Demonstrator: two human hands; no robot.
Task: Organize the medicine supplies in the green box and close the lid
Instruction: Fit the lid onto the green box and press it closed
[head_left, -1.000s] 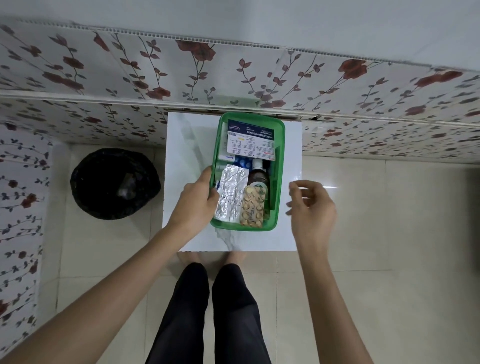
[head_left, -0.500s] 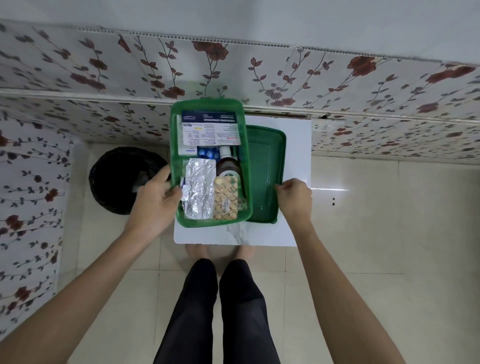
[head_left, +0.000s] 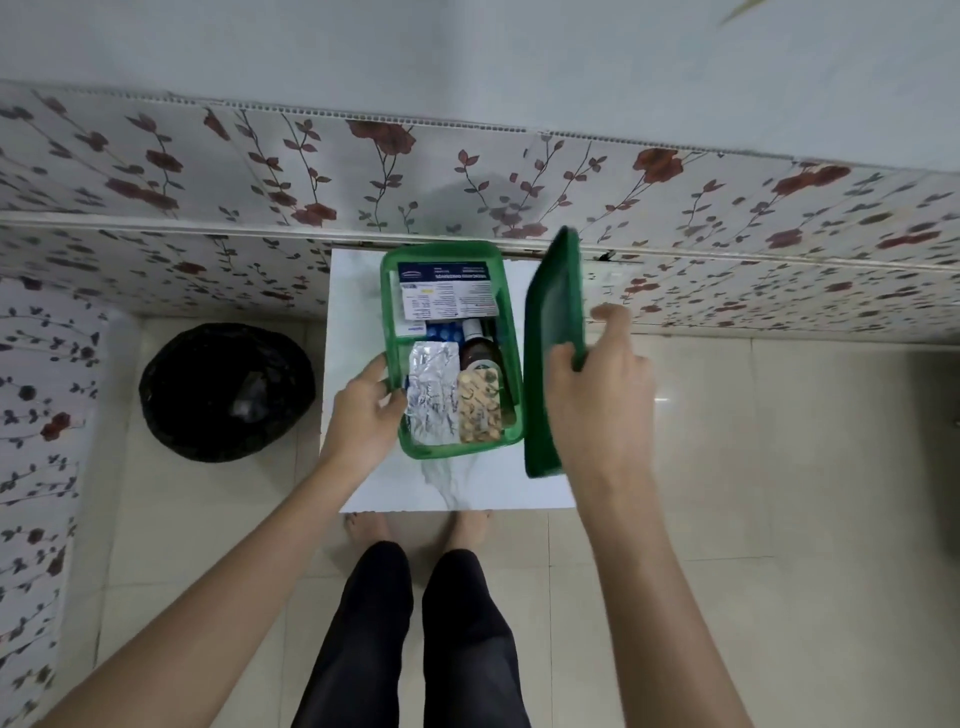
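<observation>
Green plastic fills both hands. The right hand (head_left: 597, 395) grips the lid (head_left: 553, 353) at its right long edge, thumb on the inner face and fingers curled behind it, with the index finger lifted free above. The lid is raised on edge and tilted, its hollow side turned toward the box, its near corner low at about 6 o'clock from the hand and its far corner up toward 12 o'clock, in front of the flowered wall panel (head_left: 727, 208). The left hand (head_left: 363, 410) is closed on the left wall of the green box (head_left: 390, 322), thumb hooked over the rim and fingers on the outside.

The box stands open on the white tabletop (head_left: 467, 483), at 3 o'clock from the left hand and at 9 o'clock from the right hand, between the two. The lid is just beside the box's right wall; whether they touch cannot be told.

Inside the box, a white printed carton (head_left: 447, 291) lies across the far end. A silver foil strip (head_left: 431, 395) lies along the near left part, close by the left thumb. A blister pack of tan tablets (head_left: 480, 405) lies to its right. A brown bottle (head_left: 478, 348) lies behind the tablets, and something blue (head_left: 441, 330) shows below the carton.

At 9 o'clock from the table a black bin (head_left: 226, 389) stands on the tiled floor (head_left: 779, 467).
</observation>
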